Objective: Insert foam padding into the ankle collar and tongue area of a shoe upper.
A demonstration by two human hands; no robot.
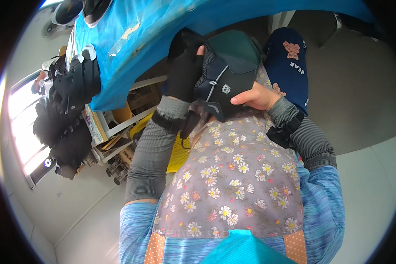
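In my lap lies a black shoe upper (233,88) with a mesh edge, a pale grey strip and a small shield-shaped badge. My left hand (182,72), in a black glove with a bare thumb tip, grips its left side, the thumb on the mesh. My right hand (258,96), bare, pinches the right edge between a thumb on top and fingers hidden underneath. Beyond the badge, a smooth dark green rounded piece (235,46) shows; I cannot tell whether it is part of the upper.
A table under a blue plastic cover (149,39) curves across the far side, with dark shoes (94,11) at its far left. Several black shoe uppers (70,83) hang at the left. Below stand a wooden shelf (141,83) and a yellow perforated crate (178,154). A floral apron (233,176) covers my lap.
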